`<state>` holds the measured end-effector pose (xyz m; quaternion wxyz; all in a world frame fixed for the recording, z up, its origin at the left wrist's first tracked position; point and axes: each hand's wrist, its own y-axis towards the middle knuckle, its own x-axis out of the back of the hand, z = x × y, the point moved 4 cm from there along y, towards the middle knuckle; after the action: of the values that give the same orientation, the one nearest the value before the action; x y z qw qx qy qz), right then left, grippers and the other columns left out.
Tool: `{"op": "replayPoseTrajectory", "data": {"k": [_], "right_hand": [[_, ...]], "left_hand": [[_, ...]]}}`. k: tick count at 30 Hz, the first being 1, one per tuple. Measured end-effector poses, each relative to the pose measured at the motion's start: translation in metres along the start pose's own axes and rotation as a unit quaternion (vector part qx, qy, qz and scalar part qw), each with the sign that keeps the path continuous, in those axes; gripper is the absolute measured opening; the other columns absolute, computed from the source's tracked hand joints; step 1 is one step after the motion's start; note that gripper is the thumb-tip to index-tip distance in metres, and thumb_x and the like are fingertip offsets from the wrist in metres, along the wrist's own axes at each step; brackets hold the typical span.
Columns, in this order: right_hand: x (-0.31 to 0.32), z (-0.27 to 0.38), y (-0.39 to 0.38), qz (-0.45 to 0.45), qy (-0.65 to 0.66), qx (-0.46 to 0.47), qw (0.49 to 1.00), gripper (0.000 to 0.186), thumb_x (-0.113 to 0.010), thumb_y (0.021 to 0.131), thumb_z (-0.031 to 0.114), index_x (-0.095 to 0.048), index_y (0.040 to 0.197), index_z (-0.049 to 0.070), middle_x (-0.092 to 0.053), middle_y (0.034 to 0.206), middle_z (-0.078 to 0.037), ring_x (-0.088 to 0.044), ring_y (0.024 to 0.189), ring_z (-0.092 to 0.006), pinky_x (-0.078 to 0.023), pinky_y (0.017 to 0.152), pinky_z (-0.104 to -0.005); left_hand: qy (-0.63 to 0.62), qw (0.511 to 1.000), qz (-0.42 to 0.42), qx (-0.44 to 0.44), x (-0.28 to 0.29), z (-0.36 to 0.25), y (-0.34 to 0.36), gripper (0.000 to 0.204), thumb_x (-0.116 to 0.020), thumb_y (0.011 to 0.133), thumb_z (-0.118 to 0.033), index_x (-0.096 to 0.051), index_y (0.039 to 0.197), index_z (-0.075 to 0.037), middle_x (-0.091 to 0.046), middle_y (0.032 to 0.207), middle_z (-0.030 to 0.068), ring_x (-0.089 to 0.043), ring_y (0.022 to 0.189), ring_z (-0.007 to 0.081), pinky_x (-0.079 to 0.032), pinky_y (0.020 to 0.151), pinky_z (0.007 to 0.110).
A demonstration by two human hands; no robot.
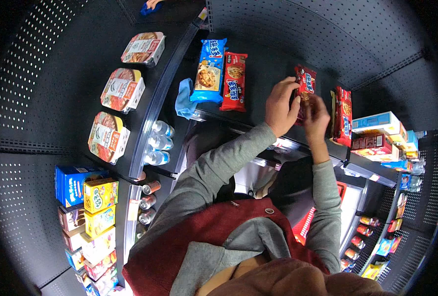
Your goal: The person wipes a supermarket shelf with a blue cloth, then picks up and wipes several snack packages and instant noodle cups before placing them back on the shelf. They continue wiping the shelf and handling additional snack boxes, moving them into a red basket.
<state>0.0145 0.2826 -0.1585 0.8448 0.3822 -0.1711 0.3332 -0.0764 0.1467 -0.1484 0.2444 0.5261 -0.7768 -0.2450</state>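
Near the back of the shelf in front of me, my left hand (282, 106) grips a dark red snack pack (306, 79) along its left side, thumb and fingers bent on it. My right hand (315, 118) holds the lower part of the same pack, its fingers partly curled over it. To the right lies a red cookie pack (343, 113) on top of another package. Further left on this shelf are a blue cookie pack (209, 69) and a red one (234, 81), with a light blue cloth (184, 98) at the front edge.
Left shelves hold instant-food tubs (108, 135), bottles (159, 143), cans (150, 187) and boxes (100, 195). Right shelves carry stacked boxes (376, 123) and drinks. A red basket (302, 224) shows below. At the top edge, another person's hand (152, 4) is partly visible by something blue.
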Motion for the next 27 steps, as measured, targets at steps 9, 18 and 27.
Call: {"op": "replayPoseTrajectory", "data": {"k": [9, 18, 27], "right_hand": [[-0.116, 0.066, 0.009, 0.153, 0.065, 0.057, 0.985, 0.024, -0.064, 0.093, 0.011, -0.064, 0.113, -0.002, -0.071, 0.101, -0.022, -0.071, 0.092, -0.0344, -0.055, 0.079, -0.0403], [-0.142, 0.062, 0.013, 0.156, 0.072, 0.063, 0.983, 0.021, -0.064, 0.091, 0.015, -0.066, 0.106, 0.000, -0.070, 0.096, -0.024, -0.069, 0.086, -0.0400, -0.054, 0.075, -0.0431], [-0.076, 0.036, 0.043, 0.078, 0.035, 0.034, 0.996, 0.019, -0.064, 0.090, 0.018, -0.067, 0.099, 0.002, -0.068, 0.091, -0.027, -0.067, 0.081, -0.0456, -0.053, 0.070, -0.0459]], "left_hand": [[-0.007, 0.997, -0.053, -0.056, 0.034, -0.019, 0.020, 0.027, -0.062, 0.086, -0.006, -0.061, 0.113, -0.005, -0.064, 0.125, 0.0142, -0.061, 0.113, 0.0350, -0.045, 0.098, 0.045], [-0.012, 0.998, -0.058, -0.026, 0.040, -0.014, 0.023, 0.026, -0.063, 0.085, -0.003, -0.061, 0.110, -0.004, -0.065, 0.120, 0.0130, -0.062, 0.111, 0.0328, -0.046, 0.096, 0.041], [-0.050, 0.995, -0.074, -0.033, 0.041, -0.008, 0.027, 0.022, -0.062, 0.089, -0.003, -0.062, 0.110, -0.003, -0.064, 0.122, 0.0158, -0.063, 0.112, 0.0335, -0.050, 0.098, 0.043]]}}
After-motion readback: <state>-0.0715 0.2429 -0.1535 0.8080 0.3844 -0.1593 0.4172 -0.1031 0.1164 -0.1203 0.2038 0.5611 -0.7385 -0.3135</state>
